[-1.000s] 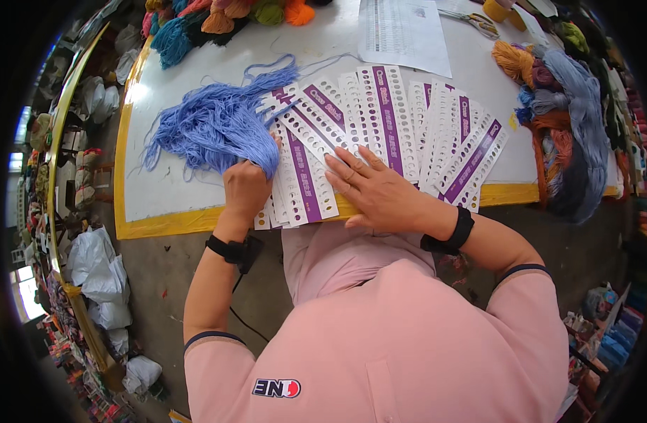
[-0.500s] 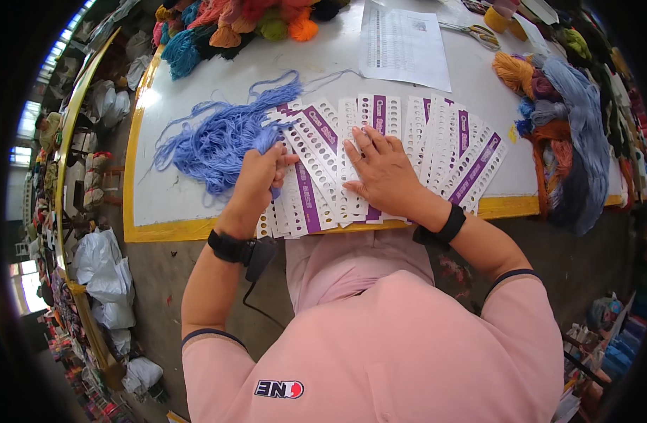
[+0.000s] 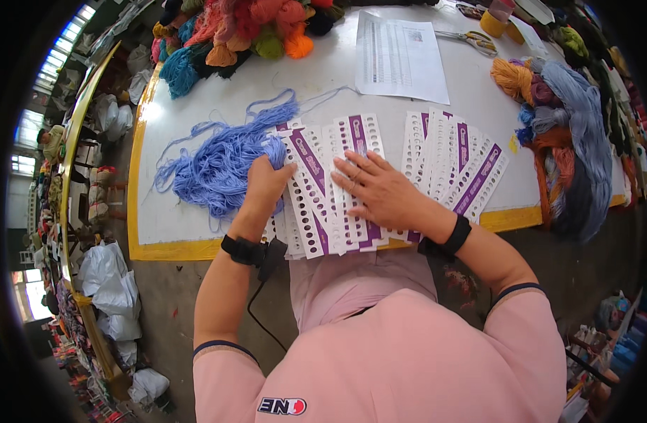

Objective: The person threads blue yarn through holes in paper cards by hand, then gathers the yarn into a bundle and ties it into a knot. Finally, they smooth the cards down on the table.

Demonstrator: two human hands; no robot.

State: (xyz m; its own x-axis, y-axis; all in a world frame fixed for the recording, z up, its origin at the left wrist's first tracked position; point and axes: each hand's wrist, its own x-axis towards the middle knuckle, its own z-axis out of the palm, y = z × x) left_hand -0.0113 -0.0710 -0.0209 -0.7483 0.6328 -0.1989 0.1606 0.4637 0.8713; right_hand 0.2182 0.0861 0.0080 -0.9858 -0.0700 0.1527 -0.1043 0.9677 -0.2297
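My left hand [image 3: 268,187] is closed, with its fingers curled at the right side of a loose heap of blue thread [image 3: 225,166]. Strands show above and below the fist, and it appears to grip some of them. Its thumb points at the nearby cards. Fingers spread, my right hand [image 3: 383,185] lies flat on white punched cards [image 3: 357,134] with purple bands. These long cards overlap in a fan near the table's front edge, some reaching past it. To the right of that hand, a second group of punched cards [image 3: 471,166] fans out.
Coloured skeins [image 3: 246,32] are piled at the far left. A printed sheet [image 3: 401,60] lies at the back, with scissors [image 3: 475,41] beside it. More skeins [image 3: 574,134] hang over the right edge of the table [image 3: 175,251]. White bags [image 3: 108,282] stand at the left.
The cards under my right hand have slid left and toward me, widening the gap to the right group. My left hand has turned slightly beside the thread. The whole view has shifted a little.
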